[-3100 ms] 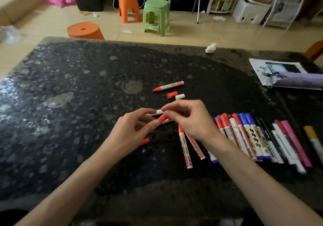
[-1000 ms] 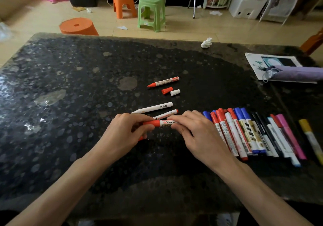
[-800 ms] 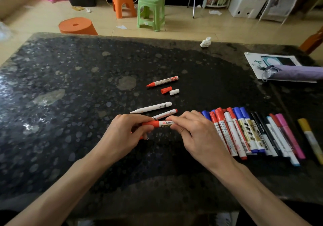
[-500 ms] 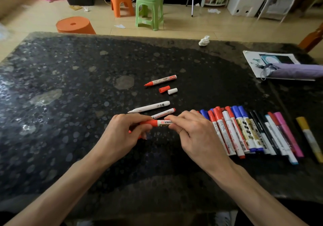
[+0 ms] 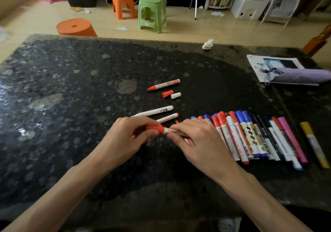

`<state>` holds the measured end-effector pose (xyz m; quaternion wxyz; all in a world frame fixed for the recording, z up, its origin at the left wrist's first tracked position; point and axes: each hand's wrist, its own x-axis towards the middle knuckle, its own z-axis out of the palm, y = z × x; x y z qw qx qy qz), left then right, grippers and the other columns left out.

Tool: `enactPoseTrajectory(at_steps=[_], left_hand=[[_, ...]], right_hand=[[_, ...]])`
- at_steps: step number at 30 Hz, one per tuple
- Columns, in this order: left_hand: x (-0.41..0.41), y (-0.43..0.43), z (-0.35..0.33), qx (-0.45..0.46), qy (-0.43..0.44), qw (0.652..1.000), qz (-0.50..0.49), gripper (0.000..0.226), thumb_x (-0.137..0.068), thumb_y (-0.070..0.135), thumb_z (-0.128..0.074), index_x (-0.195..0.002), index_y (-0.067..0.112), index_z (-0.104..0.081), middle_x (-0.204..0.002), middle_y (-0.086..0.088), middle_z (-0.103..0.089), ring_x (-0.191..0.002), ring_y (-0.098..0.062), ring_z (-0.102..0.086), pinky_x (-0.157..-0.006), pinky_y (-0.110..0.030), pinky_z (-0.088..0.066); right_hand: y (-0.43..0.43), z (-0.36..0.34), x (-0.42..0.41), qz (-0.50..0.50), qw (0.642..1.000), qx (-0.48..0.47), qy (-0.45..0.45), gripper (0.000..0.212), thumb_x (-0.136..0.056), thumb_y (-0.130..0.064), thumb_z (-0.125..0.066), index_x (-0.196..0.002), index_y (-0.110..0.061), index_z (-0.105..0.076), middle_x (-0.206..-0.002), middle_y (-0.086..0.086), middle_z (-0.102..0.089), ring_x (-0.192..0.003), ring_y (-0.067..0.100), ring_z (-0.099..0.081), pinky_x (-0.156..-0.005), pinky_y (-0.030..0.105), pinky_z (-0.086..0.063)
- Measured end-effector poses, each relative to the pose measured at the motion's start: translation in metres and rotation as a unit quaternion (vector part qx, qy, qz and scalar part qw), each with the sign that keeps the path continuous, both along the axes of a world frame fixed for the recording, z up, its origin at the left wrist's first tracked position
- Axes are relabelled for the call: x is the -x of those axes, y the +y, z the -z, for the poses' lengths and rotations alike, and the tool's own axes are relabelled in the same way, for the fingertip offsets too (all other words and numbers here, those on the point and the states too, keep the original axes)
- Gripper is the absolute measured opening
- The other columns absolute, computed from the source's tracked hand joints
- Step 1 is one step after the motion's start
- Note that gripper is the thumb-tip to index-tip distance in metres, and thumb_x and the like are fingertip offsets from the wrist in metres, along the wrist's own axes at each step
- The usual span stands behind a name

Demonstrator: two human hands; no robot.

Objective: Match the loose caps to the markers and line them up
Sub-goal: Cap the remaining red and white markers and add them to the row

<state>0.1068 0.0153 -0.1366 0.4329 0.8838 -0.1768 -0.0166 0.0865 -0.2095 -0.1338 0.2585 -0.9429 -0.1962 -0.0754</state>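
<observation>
Marker (image 5: pixel 161 129), red-capped, is held level just above the desk (image 5: pixel 71 88), its cap end gripped by the curled fingers of the left hand (image 5: pixel 125 138) and its barrel pinched by the fingers of the right hand (image 5: pixel 200 142). Capped markers are lined up in a row (image 5: pixel 250 138) just beside the right hand. Farther back, an uncapped marker (image 5: pixel 163 84), a red cap (image 5: pixel 167 93) and a white cap (image 5: pixel 175 95) are seen lying loose.

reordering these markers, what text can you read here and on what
Nothing reads for certain.
Dark characters on the white marker: too blurred.
Label on the uncapped red marker: too blurred.
Print on the red-capped marker in the left hand and right hand: blurred, partly covered.
Labels on the row of markers: too small.
</observation>
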Motion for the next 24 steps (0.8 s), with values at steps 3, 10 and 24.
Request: enactPoseTrajectory(at_steps=[3,10,24], left_hand=[[0.002,-0.009,0.004,0.065,0.038,0.997,-0.021,0.034,-0.092,0.013,-0.074,-0.119,0.032,-0.072,-0.092,0.014,-0.077,-0.079,-0.006,-0.075,-0.078,-0.028,-0.06],[0.002,-0.017,0.006,0.096,0.038,0.994,-0.046,0.032,-0.094,0.013,-0.07,-0.119,0.032,-0.069,-0.095,0.008,-0.076,-0.076,-0.015,-0.075,-0.08,-0.036,-0.059],[0.003,-0.013,0.007,0.069,0.025,0.995,-0.069,0.023,-0.098,0.014,-0.067,-0.111,0.031,-0.073,-0.088,0.012,-0.075,-0.074,-0.013,-0.074,-0.076,-0.036,-0.062]], right_hand=[[-0.006,-0.002,0.005,0.026,0.999,-0.001,0.019,0.023,-0.099,-0.045,-0.064,-0.115,-0.031,-0.075,-0.1,-0.016,-0.059,-0.095,0.004,-0.056,-0.083,0.026,-0.046],[-0.06,-0.003,0.011,0.224,0.974,0.041,-0.009,0.017,-0.097,-0.047,-0.066,-0.1,-0.032,-0.072,-0.082,-0.015,-0.064,-0.076,0.008,-0.06,-0.068,0.029,-0.048],[-0.061,-0.003,-0.006,0.317,0.931,0.171,0.056,0.018,-0.098,-0.044,-0.066,-0.108,-0.03,-0.061,-0.083,-0.01,-0.064,-0.073,0.01,-0.055,-0.065,0.029,-0.041]])
